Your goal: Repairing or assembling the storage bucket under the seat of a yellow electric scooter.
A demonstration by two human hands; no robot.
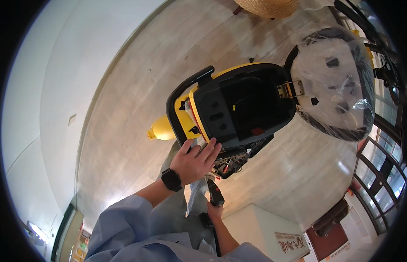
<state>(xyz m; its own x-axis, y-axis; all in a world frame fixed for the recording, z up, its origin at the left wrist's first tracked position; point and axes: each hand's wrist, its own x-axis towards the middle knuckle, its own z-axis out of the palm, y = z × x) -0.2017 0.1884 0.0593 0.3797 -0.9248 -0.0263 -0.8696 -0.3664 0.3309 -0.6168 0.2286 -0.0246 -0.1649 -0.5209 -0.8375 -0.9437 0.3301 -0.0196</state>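
In front of me stands a yellow and black scooter [190, 114], its seat [337, 85] flipped up to the right and wrapped in clear plastic. The black storage bin [212, 114] under the seat lies exposed. My left hand [194, 160], with a dark watch on the wrist, rests on the scooter's near rear edge by the black grab rail [170, 107], fingers stretched out. Lower down, my right hand [215, 210] is wrapped around a black cordless drill [215, 193]. The drill points at the scooter's near side, where uncovered wiring and parts [232, 163] show. Its tip is hard to make out.
A yellow rounded part [162, 128] juts from the scooter's rear. At the far side stands a woven stool [269, 6]. A white wall [50, 87] runs along the left, a white box-like counter [256, 229] stands at lower right, and windows [382, 183] line the right.
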